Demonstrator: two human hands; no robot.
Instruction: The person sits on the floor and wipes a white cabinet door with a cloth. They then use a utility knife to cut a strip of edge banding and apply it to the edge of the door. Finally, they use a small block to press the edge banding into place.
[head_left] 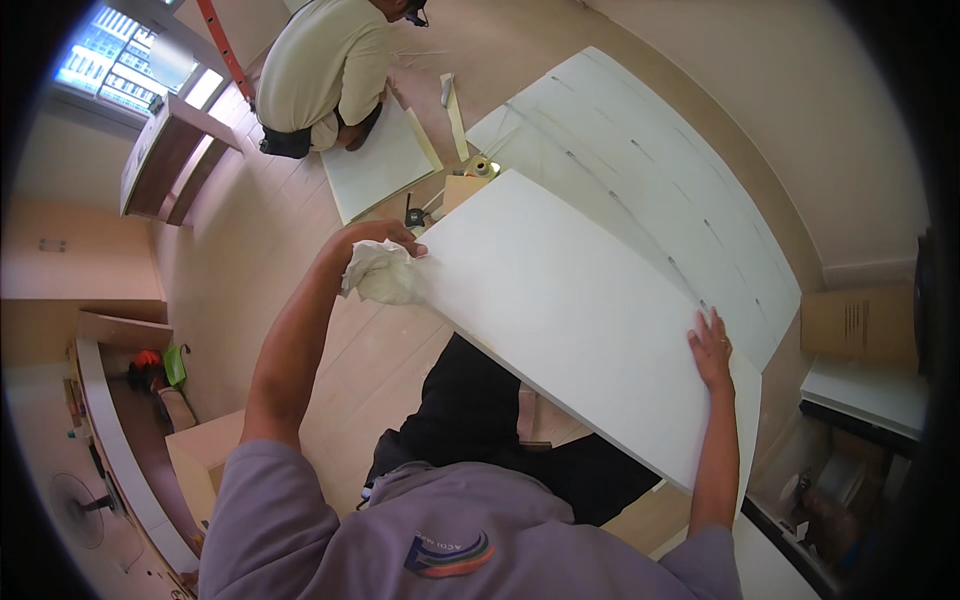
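A large white panel point(560, 310) lies slanted across in front of me, above my legs. At its left end, my left hand point(392, 236) is closed around a crumpled white cloth point(383, 273), and its fingertips touch the panel's corner. My right hand point(711, 352) rests on the panel near its right end with the fingers spread and stretched out. What lies under the panel is mostly hidden.
Beyond is a big white sheet point(640, 170) with rows of dark marks. A co-worker point(325, 75) crouches over another white board point(385, 165) at far left. A tape roll point(481, 168) sits nearby. Wooden furniture point(165, 160) stands left; a cardboard box point(858, 325) stands right.
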